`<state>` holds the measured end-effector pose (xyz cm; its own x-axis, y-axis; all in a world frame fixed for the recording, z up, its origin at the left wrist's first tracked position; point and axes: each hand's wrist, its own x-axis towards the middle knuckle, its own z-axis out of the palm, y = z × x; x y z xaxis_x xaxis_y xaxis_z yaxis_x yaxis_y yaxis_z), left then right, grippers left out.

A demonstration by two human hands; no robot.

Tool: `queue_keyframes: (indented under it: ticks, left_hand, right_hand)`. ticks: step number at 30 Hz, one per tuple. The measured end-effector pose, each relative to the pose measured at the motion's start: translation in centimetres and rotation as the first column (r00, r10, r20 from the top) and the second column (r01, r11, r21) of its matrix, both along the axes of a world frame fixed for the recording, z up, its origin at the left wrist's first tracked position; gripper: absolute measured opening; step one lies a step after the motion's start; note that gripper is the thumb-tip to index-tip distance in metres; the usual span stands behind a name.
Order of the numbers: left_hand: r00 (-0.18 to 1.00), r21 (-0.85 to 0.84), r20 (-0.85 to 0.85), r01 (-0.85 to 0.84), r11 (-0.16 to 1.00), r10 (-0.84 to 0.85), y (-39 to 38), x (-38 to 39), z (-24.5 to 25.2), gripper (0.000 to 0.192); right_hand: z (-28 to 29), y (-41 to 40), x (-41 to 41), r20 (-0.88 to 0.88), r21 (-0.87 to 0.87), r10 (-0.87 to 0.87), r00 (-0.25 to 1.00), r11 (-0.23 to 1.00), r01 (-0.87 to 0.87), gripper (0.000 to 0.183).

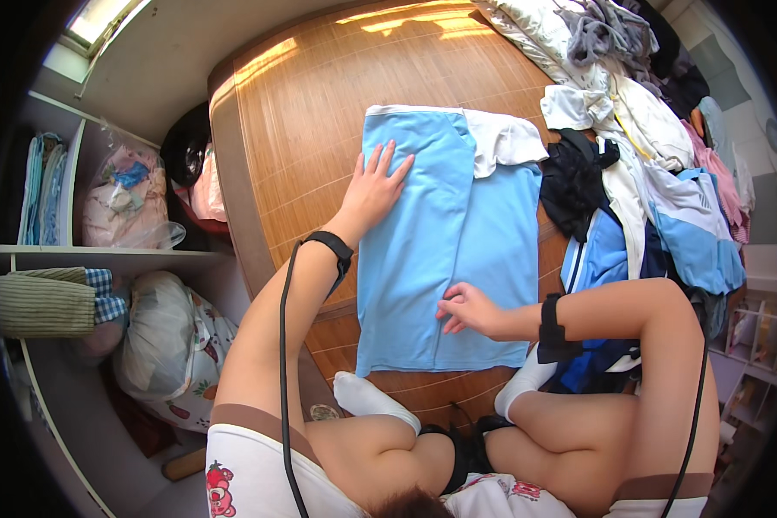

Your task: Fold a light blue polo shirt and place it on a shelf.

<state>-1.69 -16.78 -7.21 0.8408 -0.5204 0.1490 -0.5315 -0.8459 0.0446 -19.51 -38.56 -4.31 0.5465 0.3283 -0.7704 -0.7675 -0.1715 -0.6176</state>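
Note:
A light blue shirt (414,259) with white parts lies partly folded on a bamboo mat, its left side turned over towards the middle. My left hand (381,188) rests flat on the upper left of the blue cloth, fingers spread. Over the lower middle, by the edge of the folded layer, is my right hand (469,309), its fingers loosely bent; no cloth shows between them, and whether it touches the shirt I cannot tell. A white sleeve (502,139) sticks out at the shirt's upper right. Black straps with cables circle both forearms.
On the right lies a heap of clothes (680,213), with a black garment (573,181) close to the blue shirt. Shelves (123,251) on the left hold folded clothes and stuffed bags. My crossed legs and white socks (372,398) are just below the shirt.

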Motion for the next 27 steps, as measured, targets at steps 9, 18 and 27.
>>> queue_keyframes:
  ticks: [9, 18, 27]
  left_hand:
    - [1.0, -0.002, -0.003, 0.001, 1.0, -0.001, 0.3, -0.3, 0.4, 0.051]
    - [1.0, 0.018, 0.003, 0.013, 1.0, -0.013, 0.5, -0.6, 0.5, 0.053]
    - [0.998, 0.014, 0.056, -0.019, 1.0, 0.018, -0.3, -0.8, 0.3, 0.055]
  right_hand:
    - [-2.0, 1.2, -2.0, -0.135, -0.14, 0.504, 0.853, 0.843, -0.52, 0.032]
    - [-2.1, -4.2, -2.3, -0.154, -0.266, 0.8, 0.58, 0.532, -0.804, 0.035]
    - [-3.6, -2.1, -3.9, -0.31, 0.02, 0.866, 0.393, 0.42, -0.908, 0.043]
